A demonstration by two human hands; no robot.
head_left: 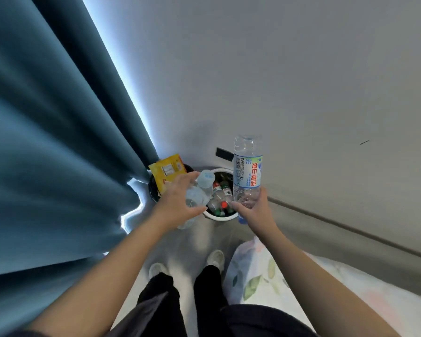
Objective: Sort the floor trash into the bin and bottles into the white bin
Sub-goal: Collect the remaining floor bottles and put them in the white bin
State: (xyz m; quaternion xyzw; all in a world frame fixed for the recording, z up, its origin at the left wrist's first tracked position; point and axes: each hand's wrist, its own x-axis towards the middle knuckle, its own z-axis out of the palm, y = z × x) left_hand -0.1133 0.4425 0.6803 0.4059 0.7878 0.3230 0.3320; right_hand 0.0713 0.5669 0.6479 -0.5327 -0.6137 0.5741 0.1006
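I am holding two clear plastic water bottles over the white bin (220, 217), which is standing on the floor against the wall and already holding several bottles. My left hand (180, 203) is clamped around a blurred bottle (199, 190), its long axis tilting toward the bin mouth just to its right. My right hand (255, 207) is gripping the labelled bottle (247, 171) cap-down, upright over the bin's right rim. The dark bin (153, 188) with a yellow packet (167, 170) is mostly hidden behind my left hand.
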